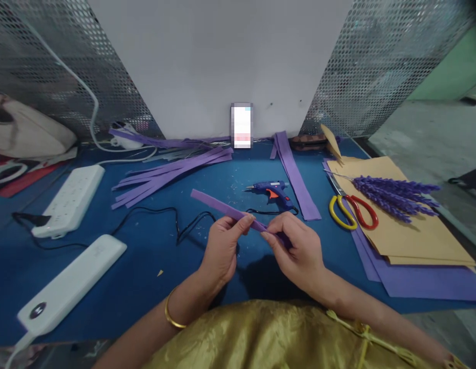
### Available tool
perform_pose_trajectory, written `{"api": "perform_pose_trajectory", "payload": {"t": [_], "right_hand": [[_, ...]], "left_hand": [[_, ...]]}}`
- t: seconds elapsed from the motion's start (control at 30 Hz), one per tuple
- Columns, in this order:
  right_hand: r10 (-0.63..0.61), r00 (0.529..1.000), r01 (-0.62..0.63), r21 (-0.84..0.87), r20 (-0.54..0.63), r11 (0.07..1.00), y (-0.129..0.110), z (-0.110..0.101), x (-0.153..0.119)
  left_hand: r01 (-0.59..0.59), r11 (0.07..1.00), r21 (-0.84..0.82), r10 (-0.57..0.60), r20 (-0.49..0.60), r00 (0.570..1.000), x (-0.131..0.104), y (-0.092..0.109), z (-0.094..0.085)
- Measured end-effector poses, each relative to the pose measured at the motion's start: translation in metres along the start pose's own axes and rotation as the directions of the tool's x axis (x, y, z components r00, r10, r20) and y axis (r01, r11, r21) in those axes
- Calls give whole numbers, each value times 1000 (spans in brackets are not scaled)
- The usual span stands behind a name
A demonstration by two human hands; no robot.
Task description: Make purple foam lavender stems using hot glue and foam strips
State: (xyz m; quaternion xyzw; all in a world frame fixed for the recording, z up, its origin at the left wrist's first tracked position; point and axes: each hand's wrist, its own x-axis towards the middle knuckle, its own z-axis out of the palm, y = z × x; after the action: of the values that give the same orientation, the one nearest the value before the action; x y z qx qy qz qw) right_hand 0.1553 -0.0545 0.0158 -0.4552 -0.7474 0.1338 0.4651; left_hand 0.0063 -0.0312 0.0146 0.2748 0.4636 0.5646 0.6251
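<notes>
A narrow purple strip (212, 201) runs between my two hands above the blue table. My left hand (223, 246) pinches it near its middle, thumb on top, and its free end points to the upper left. At the strip's other end, my right hand (295, 246) is closed on it, with a darker purple bit showing under the fingers. Just beyond my hands lies a blue glue gun (274, 192) with an orange trigger. More purple strips (164, 177) lie fanned out at the back left, and wider ones (297, 179) lie behind the glue gun.
At the left are a white power strip (74, 200), a white power bank (74, 284) and black cables. Scissors (347, 210), purple flower stems (395, 193), brown sheets (418, 238) and purple sheets (426, 282) lie at the right. A phone (242, 125) leans against the back panel.
</notes>
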Motion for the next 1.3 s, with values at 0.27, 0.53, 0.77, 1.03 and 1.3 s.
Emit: {"api": "perform_pose_trajectory", "payload": {"t": [0.27, 0.53, 0.77, 1.03, 1.3], "right_hand": [[-32, 994, 38, 56, -101, 998, 0, -4, 1], [-43, 982, 53, 51, -184, 997, 1, -5, 2], [-28, 980, 33, 23, -196, 999, -1, -4, 5], [-26, 995, 28, 20, -92, 999, 2, 0, 3], [-9, 998, 11, 23, -59, 1000, 1, 1, 2]], "left_hand": [[-168, 975, -145, 132, -230, 964, 26, 25, -20], [-244, 946, -212, 178, -288, 941, 36, 41, -38], [-100, 985, -139, 99, -13, 995, 19, 28, -13], [-44, 999, -28, 43, -46, 998, 10, 9, -6], [-4, 1000, 30, 4, -24, 1000, 9, 2, -6]]}}
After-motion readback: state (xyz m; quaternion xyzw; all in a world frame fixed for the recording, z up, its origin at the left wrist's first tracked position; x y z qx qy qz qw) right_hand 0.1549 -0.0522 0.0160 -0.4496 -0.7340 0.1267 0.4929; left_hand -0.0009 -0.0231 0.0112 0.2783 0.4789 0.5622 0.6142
